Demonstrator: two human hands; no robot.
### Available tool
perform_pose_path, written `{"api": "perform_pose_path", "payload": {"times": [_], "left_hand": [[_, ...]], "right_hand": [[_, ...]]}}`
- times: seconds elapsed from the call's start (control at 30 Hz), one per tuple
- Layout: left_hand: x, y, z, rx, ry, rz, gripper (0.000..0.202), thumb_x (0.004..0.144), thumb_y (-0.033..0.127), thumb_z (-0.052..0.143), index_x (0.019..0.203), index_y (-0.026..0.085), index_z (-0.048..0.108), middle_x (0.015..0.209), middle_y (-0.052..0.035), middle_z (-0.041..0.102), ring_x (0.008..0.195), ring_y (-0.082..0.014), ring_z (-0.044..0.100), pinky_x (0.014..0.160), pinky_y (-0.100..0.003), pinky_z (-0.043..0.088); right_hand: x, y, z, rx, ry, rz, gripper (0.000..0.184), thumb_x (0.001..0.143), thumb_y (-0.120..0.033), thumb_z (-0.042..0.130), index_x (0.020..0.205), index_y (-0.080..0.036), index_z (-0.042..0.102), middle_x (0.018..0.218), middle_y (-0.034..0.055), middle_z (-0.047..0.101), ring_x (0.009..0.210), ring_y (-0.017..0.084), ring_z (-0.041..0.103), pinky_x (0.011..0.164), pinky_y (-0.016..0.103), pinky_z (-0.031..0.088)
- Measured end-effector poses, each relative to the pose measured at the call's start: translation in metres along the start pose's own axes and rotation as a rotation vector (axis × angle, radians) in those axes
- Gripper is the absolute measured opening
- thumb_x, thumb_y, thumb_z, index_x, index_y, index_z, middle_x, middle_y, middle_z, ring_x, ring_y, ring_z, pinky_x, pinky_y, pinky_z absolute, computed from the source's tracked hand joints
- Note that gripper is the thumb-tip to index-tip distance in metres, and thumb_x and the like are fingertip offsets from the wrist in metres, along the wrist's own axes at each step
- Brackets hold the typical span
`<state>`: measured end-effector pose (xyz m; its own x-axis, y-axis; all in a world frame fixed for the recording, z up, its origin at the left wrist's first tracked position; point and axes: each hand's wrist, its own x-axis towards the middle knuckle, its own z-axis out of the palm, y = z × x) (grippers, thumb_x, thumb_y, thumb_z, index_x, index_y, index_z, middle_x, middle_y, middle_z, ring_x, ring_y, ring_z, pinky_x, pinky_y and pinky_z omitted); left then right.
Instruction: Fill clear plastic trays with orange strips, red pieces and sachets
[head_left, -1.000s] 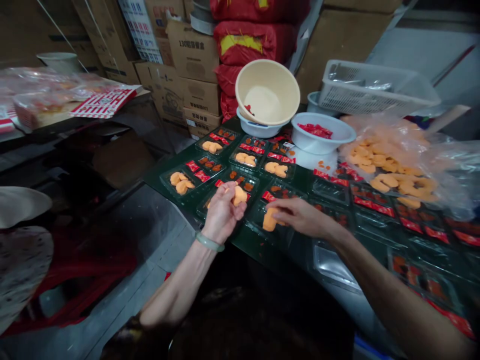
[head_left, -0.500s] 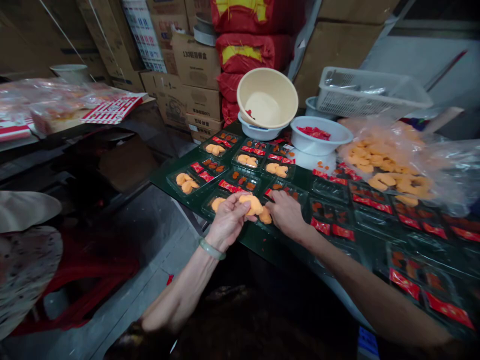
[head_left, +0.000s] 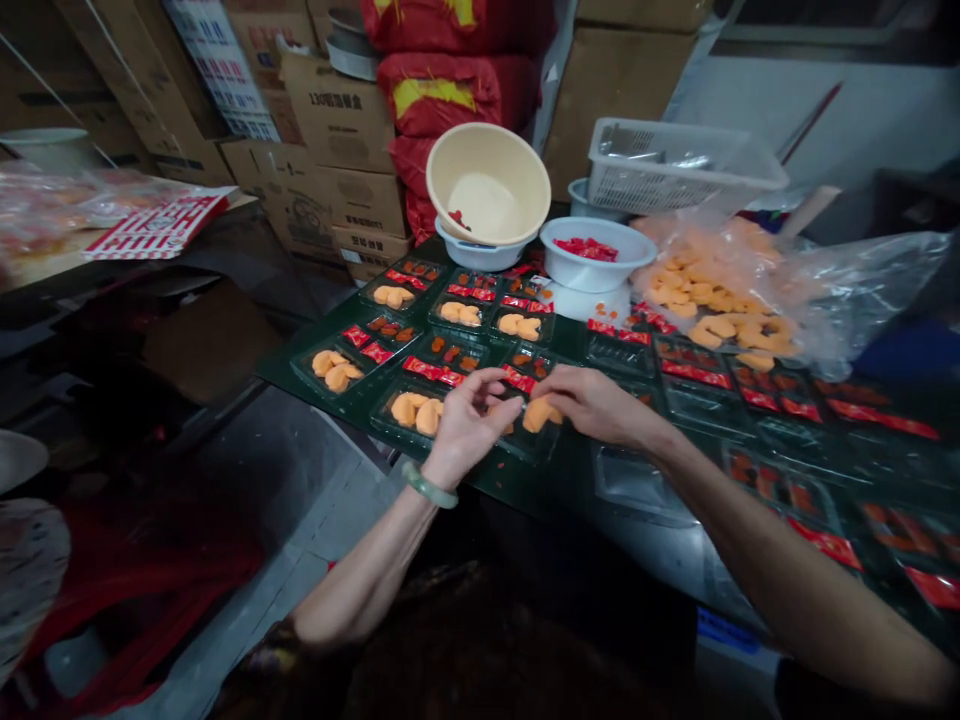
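Note:
My left hand point(head_left: 469, 420), with a pale green bangle point(head_left: 429, 486) on the wrist, hovers with curled fingers over a clear plastic tray point(head_left: 525, 440) near the table's front edge; whether it holds anything is hidden. My right hand point(head_left: 592, 402) pinches an orange snack piece point(head_left: 541, 414) over the same tray. Just to the left, another tray point(head_left: 416, 412) holds two orange pieces. Several more clear trays with orange pieces and red sauce packets point(head_left: 421, 368) lie on the dark green table point(head_left: 540, 485).
A cream bowl point(head_left: 487, 185) leans in a white bowl at the back. A white bowl point(head_left: 589, 252) holds red packets. A clear bag of orange pieces point(head_left: 720, 300) lies at right, a white basket point(head_left: 675, 165) behind it. Cardboard boxes point(head_left: 341, 110) and red sacks stand behind.
The left hand set its orange pieces into the tray at left and drew close to the right hand. The right hand lifted slightly with its piece. The view shifted rightward.

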<state>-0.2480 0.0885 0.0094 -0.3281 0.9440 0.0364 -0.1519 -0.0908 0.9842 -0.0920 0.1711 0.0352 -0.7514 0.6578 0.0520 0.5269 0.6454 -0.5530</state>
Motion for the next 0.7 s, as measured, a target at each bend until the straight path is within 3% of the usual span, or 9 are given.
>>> {"api": "perform_pose_path", "payload": {"times": [0.07, 0.17, 0.3, 0.4, 0.47, 0.53, 0.63, 0.7], "left_hand": [[0.001, -0.001, -0.005, 0.067, 0.079, 0.042, 0.026, 0.061, 0.019, 0.074, 0.085, 0.014, 0.066, 0.079, -0.004, 0.061, 0.066, -0.0086, 0.053, 0.06, -0.017, 0.042], [0.002, -0.001, -0.011, 0.142, 0.094, 0.044, 0.022, 0.065, 0.023, 0.071, 0.083, 0.013, 0.064, 0.079, -0.0048, 0.062, 0.067, -0.0103, 0.054, 0.062, -0.019, 0.043], [0.008, 0.006, -0.009, 0.259, 0.065, 0.053, 0.025, 0.064, 0.027, 0.071, 0.083, 0.013, 0.063, 0.079, -0.0039, 0.063, 0.068, -0.0127, 0.056, 0.061, -0.021, 0.043], [0.025, 0.013, 0.015, 0.338, -0.095, 0.084, 0.021, 0.069, 0.03, 0.066, 0.08, 0.014, 0.061, 0.074, -0.0022, 0.062, 0.064, -0.0121, 0.055, 0.058, -0.022, 0.043], [0.044, 0.015, 0.049, 0.393, -0.264, 0.132, 0.019, 0.074, 0.032, 0.059, 0.081, 0.014, 0.06, 0.068, -0.0011, 0.06, 0.059, -0.0116, 0.054, 0.055, -0.023, 0.043], [0.071, 0.013, 0.098, 0.47, -0.433, 0.216, 0.019, 0.078, 0.031, 0.053, 0.083, 0.014, 0.06, 0.067, -0.0012, 0.059, 0.058, -0.0122, 0.054, 0.055, -0.024, 0.043], [0.122, -0.005, 0.193, 0.655, -0.654, 0.334, 0.018, 0.078, 0.025, 0.05, 0.083, 0.013, 0.061, 0.072, -0.0028, 0.061, 0.067, -0.0146, 0.056, 0.065, -0.027, 0.044], [0.156, -0.024, 0.257, 0.697, -0.731, 0.33, 0.015, 0.077, 0.021, 0.051, 0.078, 0.01, 0.061, 0.075, -0.0043, 0.062, 0.074, -0.0166, 0.057, 0.073, -0.03, 0.043]], "right_hand": [[0.013, 0.001, 0.006, -0.251, -0.154, -0.02, 0.021, 0.074, -0.007, 0.049, 0.075, -0.019, 0.066, 0.079, 0.004, 0.063, 0.079, 0.017, 0.057, 0.066, 0.025, 0.041], [0.027, -0.006, 0.028, -0.378, -0.292, -0.005, 0.013, 0.071, -0.007, 0.055, 0.071, -0.017, 0.064, 0.077, 0.0059, 0.062, 0.075, 0.019, 0.058, 0.061, 0.026, 0.041], [0.021, -0.012, 0.056, -0.396, -0.098, 0.057, 0.023, 0.086, -0.013, 0.04, 0.101, -0.013, 0.057, 0.105, 0.0149, 0.055, 0.093, 0.024, 0.055, 0.071, 0.032, 0.045], [-0.001, -0.006, 0.048, -0.244, 0.043, 0.045, 0.021, 0.086, -0.017, 0.04, 0.103, -0.012, 0.053, 0.105, 0.0142, 0.052, 0.092, 0.022, 0.055, 0.075, 0.034, 0.047], [-0.027, 0.001, 0.03, -0.122, 0.148, 0.032, 0.019, 0.086, -0.019, 0.043, 0.101, -0.013, 0.053, 0.105, 0.0126, 0.052, 0.094, 0.021, 0.054, 0.08, 0.034, 0.047], [-0.061, 0.008, 0.007, -0.023, 0.239, 0.029, 0.016, 0.086, -0.019, 0.044, 0.099, -0.016, 0.053, 0.103, 0.0098, 0.053, 0.094, 0.019, 0.054, 0.081, 0.032, 0.047], [-0.122, 0.023, -0.022, 0.112, 0.323, 0.065, 0.015, 0.085, -0.017, 0.045, 0.097, -0.02, 0.052, 0.098, 0.0058, 0.056, 0.086, 0.015, 0.057, 0.076, 0.027, 0.049], [-0.164, 0.035, -0.038, 0.161, 0.39, 0.106, 0.017, 0.083, -0.012, 0.045, 0.095, -0.021, 0.052, 0.095, 0.0045, 0.058, 0.08, 0.012, 0.059, 0.07, 0.022, 0.05]]}}
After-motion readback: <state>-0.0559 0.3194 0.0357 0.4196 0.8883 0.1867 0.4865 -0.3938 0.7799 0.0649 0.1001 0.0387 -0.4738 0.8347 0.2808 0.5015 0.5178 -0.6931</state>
